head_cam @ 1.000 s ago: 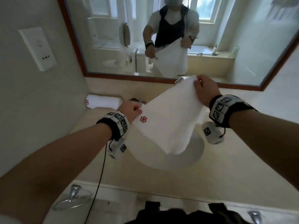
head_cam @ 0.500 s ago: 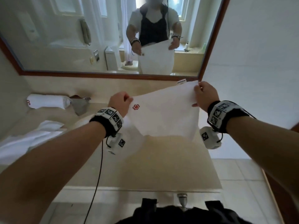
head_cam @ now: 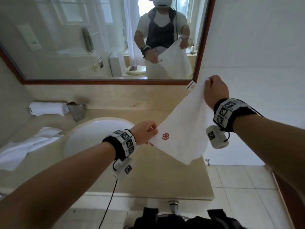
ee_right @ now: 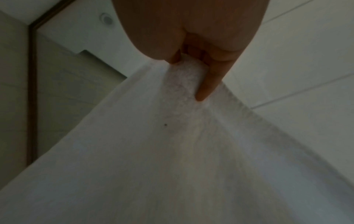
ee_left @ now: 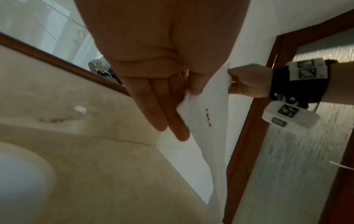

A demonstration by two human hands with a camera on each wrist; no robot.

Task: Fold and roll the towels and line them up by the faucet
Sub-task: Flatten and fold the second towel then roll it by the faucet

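Note:
A white towel with a red flower mark hangs spread in the air over the right end of the counter. My left hand pinches its lower left corner beside the mark, and the left wrist view shows thumb and fingers on that corner of the towel. My right hand grips the upper right corner, higher up near the mirror's frame. In the right wrist view the towel bunches under my fingers. One rolled towel lies left of the faucet.
A round white sink is set in the beige counter. Loose white towels lie at the counter's left end. A framed mirror hangs behind. Tiled floor and a wooden door frame are to the right.
The view has swung right. The towel is tilted now: my left hand has dropped low with its corner while my right hand holds its corner up higher.

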